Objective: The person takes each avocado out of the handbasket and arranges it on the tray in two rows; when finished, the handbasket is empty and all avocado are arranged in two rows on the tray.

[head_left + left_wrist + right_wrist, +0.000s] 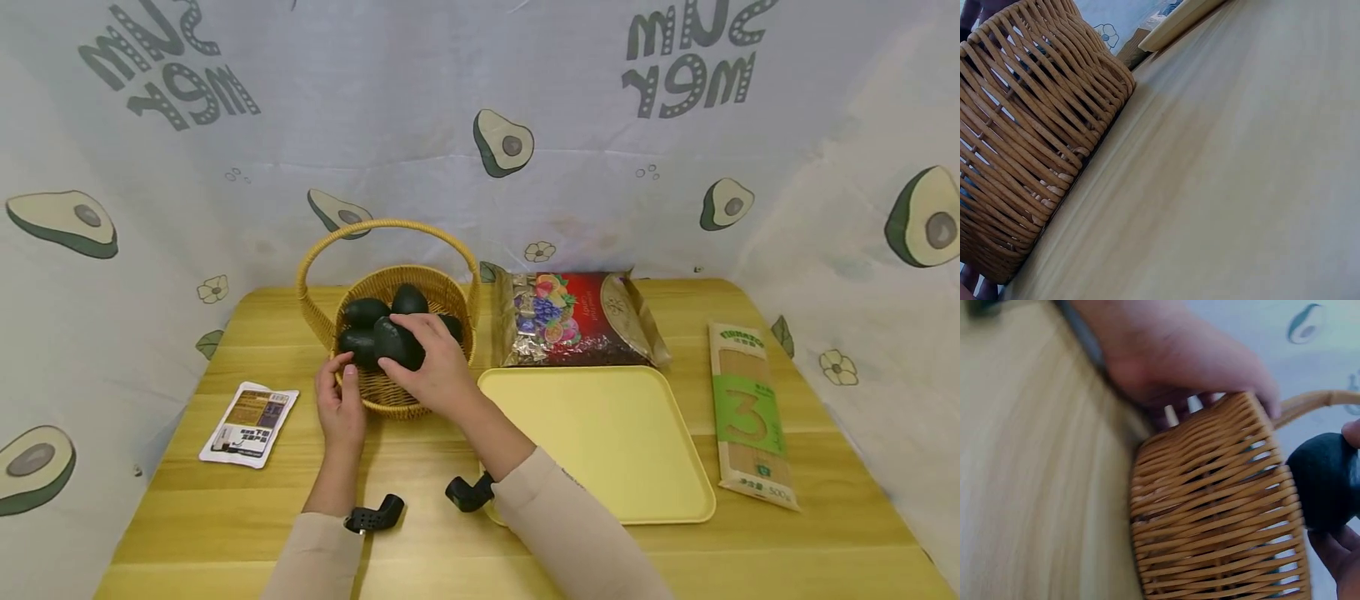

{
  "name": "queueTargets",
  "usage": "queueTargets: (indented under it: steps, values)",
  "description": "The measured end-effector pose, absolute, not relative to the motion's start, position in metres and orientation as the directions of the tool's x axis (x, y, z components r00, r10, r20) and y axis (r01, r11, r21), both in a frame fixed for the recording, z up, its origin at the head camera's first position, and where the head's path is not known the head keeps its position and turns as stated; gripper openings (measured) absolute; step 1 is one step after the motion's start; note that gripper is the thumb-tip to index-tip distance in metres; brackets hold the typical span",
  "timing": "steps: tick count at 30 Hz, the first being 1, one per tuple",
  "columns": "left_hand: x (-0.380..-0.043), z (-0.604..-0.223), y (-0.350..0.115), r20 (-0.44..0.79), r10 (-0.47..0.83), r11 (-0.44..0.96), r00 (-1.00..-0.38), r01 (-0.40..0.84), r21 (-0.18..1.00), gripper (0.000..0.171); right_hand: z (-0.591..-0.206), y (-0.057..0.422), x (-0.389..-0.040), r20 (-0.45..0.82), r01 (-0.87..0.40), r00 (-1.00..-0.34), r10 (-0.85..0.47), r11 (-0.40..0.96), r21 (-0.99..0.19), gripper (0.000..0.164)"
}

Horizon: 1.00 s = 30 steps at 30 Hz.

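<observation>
Over the wicker basket [393, 411], my right hand [441, 368] grips a dark green avocado [397, 343] between thumb and fingers. That same avocado [1324, 481] shows above the rim in the right wrist view. Several more dark avocados [367, 312] lie inside the basket, partly hidden by the raised one and my hand. My left hand [342, 410] holds the basket's near left side, thumb at the rim and fingers along the outer wall. Mostly woven basket wall [1035, 137] fills the left wrist view, where little of the hand appears.
A yellow tray [600, 450] lies right of the basket, partly under my right forearm. Behind it is a candy bag [577, 321]. A noodle pack [750, 417] lies far right, a white pouch [250, 425] at left. The basket's tall handle [390, 223] arches upward.
</observation>
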<state>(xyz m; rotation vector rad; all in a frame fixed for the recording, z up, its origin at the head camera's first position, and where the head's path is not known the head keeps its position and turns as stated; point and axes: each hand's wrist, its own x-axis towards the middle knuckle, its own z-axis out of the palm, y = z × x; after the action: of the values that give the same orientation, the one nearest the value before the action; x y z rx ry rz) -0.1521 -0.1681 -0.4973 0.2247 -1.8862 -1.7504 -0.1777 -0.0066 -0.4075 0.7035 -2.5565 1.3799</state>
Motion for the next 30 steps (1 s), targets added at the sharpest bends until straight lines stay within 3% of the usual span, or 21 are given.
queueTargets:
  steps: [7,14,20,30]
  values:
    - [-0.153,-0.498,-0.167,0.296,-0.476,0.139,-0.828,0.261,0.955,0.027,-0.398,0.007,-0.168,0.349,-0.434,-0.898,-0.268,0.412,-0.801,0.061]
    - [-0.151,-0.497,-0.169,0.27,-0.473,0.106,-0.839,0.25,0.963,0.028,-0.394,0.03,-0.16,0.316,-0.369,-0.923,-0.218,0.276,-0.888,0.06]
    - [-0.15,-0.496,-0.168,0.252,-0.467,0.097,-0.848,0.234,0.967,0.029,-0.396,0.055,-0.155,0.279,-0.315,-0.947,-0.16,0.296,-0.902,0.057]
    - [-0.151,-0.497,-0.167,0.254,-0.474,0.101,-0.843,0.235,0.967,0.029,-0.402,0.091,-0.158,0.213,-0.261,-0.96,-0.182,0.305,-0.916,0.042]
